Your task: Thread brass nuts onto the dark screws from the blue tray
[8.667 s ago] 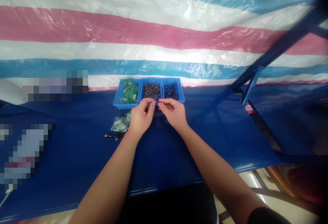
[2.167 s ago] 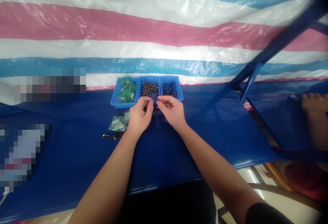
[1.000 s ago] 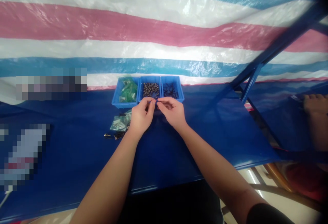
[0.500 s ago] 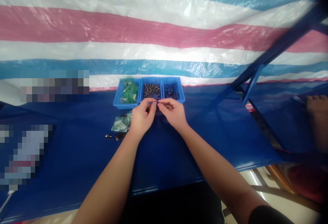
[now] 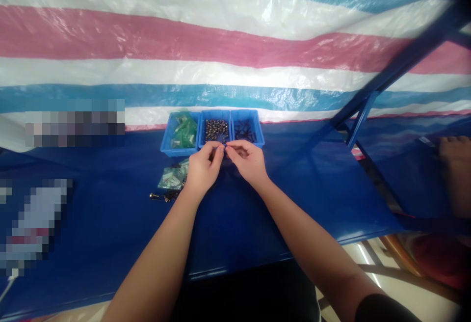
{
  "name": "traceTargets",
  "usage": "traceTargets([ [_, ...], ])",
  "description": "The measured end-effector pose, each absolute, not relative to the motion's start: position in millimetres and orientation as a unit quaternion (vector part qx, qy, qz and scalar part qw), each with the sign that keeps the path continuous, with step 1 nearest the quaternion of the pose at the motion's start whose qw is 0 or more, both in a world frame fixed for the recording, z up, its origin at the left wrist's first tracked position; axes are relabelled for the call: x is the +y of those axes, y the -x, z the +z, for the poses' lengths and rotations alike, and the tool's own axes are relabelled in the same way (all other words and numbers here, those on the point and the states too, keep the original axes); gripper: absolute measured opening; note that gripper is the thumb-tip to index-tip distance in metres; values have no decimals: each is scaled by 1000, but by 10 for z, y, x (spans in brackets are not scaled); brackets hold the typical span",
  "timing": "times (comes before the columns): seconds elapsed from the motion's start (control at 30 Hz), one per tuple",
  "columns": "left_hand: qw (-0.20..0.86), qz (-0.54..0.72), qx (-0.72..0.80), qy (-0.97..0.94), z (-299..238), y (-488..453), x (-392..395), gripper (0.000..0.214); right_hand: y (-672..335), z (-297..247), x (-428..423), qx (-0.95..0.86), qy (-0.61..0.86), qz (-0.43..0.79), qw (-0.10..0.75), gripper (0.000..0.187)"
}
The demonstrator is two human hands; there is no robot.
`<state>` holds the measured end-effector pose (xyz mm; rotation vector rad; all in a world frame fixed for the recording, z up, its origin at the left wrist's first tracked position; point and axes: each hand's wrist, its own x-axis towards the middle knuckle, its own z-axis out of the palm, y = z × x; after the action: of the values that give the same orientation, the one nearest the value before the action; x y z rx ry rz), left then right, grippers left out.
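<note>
My left hand (image 5: pixel 204 164) and my right hand (image 5: pixel 247 161) meet fingertip to fingertip just in front of the blue bins. Both are closed in a pinch, and whatever small piece lies between the fingertips is too little to make out. Behind them, the middle bin (image 5: pixel 202 130) holds many small brass-and-dark metal parts. Thin black parts fill the right bin (image 5: pixel 260 133). In the left bin (image 5: pixel 168 138) lie green plastic bags. Beside my left wrist, a clear greenish bag (image 5: pixel 170 178) rests on the table with several dark metal pieces (image 5: pixel 170 196) near it.
The table (image 5: pixel 243 233) has a blue cover. A striped plastic sheet (image 5: pixel 221 42) hangs behind it. On the right a blue metal frame (image 5: pixel 362 116) slants upward, and another person's hand (image 5: pixel 455 157) shows at the edge. Blurred-out patches cover items at left.
Both hands keep the same pinch at nearly the same spot. The whole view has shifted very slightly, with the bins a little further left in it.
</note>
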<state>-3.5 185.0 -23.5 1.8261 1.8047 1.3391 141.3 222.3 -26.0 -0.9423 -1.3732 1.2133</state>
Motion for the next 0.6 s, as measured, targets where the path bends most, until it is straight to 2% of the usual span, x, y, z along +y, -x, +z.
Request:
traceTargets([
  [0.17, 122, 458, 616, -629, -224, 40, 1846, 27, -1413, -297, 2243, -568, 382, 500, 530, 25],
  [0.33, 128, 470, 604, -631, -227, 45, 1839, 27, -1388, -276, 2251, -516, 371, 544, 548, 31],
  [0.6, 151, 481, 594, -627, -237, 51, 1839, 29, -1388, -245, 2224, -534, 314, 535, 574, 22],
])
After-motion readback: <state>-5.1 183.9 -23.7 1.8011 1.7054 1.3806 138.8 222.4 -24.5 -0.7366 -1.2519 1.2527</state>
